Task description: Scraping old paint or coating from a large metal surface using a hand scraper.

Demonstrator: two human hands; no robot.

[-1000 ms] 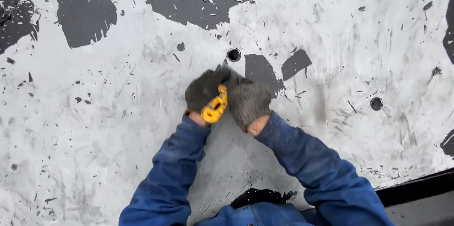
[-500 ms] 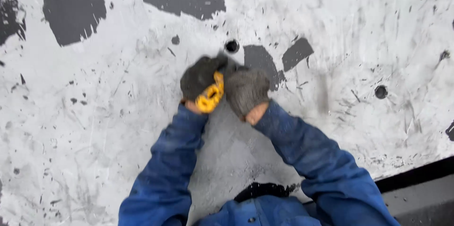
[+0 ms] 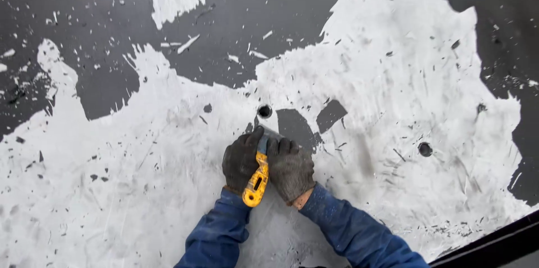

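Two gloved hands, left hand (image 3: pixel 241 160) and right hand (image 3: pixel 290 168), fingers curled tight around a yellow scraper (image 3: pixel 256 182).

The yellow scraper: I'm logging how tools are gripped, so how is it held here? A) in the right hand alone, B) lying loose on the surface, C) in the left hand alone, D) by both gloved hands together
D: the left hand and the right hand, both in dark gloves, close side by side on the yellow scraper, pressing it to the white-coated surface.
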